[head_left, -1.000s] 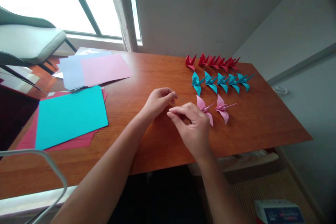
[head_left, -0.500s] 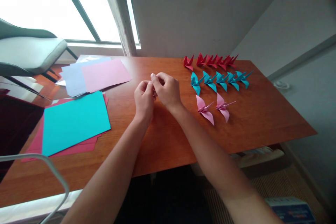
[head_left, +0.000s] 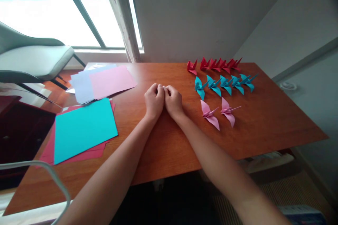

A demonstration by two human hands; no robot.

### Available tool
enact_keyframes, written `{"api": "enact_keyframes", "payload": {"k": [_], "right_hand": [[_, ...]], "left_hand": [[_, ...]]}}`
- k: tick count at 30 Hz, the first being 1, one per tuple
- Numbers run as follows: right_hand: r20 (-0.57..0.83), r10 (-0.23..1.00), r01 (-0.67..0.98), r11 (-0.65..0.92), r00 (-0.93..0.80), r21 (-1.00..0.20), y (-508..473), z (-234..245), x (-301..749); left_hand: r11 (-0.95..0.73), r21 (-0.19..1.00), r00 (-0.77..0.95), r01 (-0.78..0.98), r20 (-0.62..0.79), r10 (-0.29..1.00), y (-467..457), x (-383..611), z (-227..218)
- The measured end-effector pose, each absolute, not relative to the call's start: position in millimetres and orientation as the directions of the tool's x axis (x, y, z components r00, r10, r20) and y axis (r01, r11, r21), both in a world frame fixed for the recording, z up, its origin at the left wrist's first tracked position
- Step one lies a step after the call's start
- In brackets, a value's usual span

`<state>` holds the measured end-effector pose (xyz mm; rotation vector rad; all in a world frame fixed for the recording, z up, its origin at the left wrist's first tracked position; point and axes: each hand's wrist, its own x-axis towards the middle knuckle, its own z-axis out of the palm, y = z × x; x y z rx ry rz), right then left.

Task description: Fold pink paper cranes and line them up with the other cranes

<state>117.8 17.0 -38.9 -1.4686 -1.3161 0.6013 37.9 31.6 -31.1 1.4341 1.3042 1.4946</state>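
Observation:
My left hand (head_left: 154, 102) and my right hand (head_left: 173, 102) are curled into loose fists, side by side and touching at the knuckles and thumbs, over the middle of the wooden table. No paper shows in or between them, though the palms are hidden. Nearest to my right hand are two pink paper cranes (head_left: 210, 115). Behind these stands a row of several turquoise paper cranes (head_left: 213, 85), with several red paper cranes (head_left: 213, 64) farther back. Left of my left hand lies a turquoise paper sheet (head_left: 84, 130) on red sheets (head_left: 92, 153).
Pink paper (head_left: 113, 81) lies over pale lavender sheets (head_left: 83, 86) at the table's back left. A grey cable or tube (head_left: 50, 172) curves across the lower left. A chair (head_left: 37, 58) stands by the window. The wooden table (head_left: 169, 154) ends at a wall behind.
My hands were pinched together with the right one slightly higher; now both are closed fists, level and side by side. The view has shifted slightly. Cranes and sheets keep their places.

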Motion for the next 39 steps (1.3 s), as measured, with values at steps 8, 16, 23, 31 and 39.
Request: {"api": "enact_keyframes", "payload": {"k": [8,16,23,31,39], "right_hand": [[0.228,0.932,0.358,0.118,0.283,-0.926,5,-38,117],[0.207,0.943,0.316,0.120,0.260,-0.941,1,-34,117],[0.192,0.948,0.334,0.100,0.254,-0.937,-1,-31,115],[0.200,0.947,0.353,0.103,0.251,-0.930,-1,-32,111],[0.180,0.950,0.343,0.086,0.254,-0.936,-4,-30,109]], "left_hand": [[-0.280,0.943,-0.089,0.181,0.299,0.950,20,34,-33],[-0.232,0.956,-0.066,0.179,0.247,0.967,13,32,-26],[-0.200,0.973,-0.049,0.118,0.207,0.977,12,28,-25],[-0.157,0.986,-0.039,0.050,0.160,0.986,11,23,-22],[-0.125,0.991,-0.058,0.043,0.127,0.990,6,23,-18]]}}
